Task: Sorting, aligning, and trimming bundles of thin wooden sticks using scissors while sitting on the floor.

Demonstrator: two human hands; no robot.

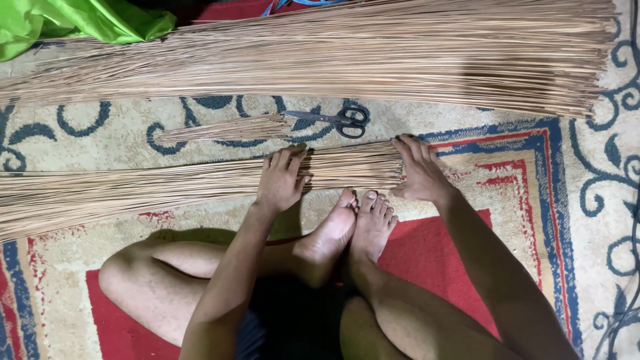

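The left hand [280, 181] lies flat and open on the near bundle [167, 187] of sticks on the carpet [533, 167]; the right hand [420, 175], also open, presses its cut end. Scissors [340, 120] and a small bundle [227, 128] lie beyond; the big pile [373, 57] seems unsorted.

Black scissors [337, 120], green cloth [80, 20], patterned rug [567, 200]

No packages, labels, signs or screens in view.
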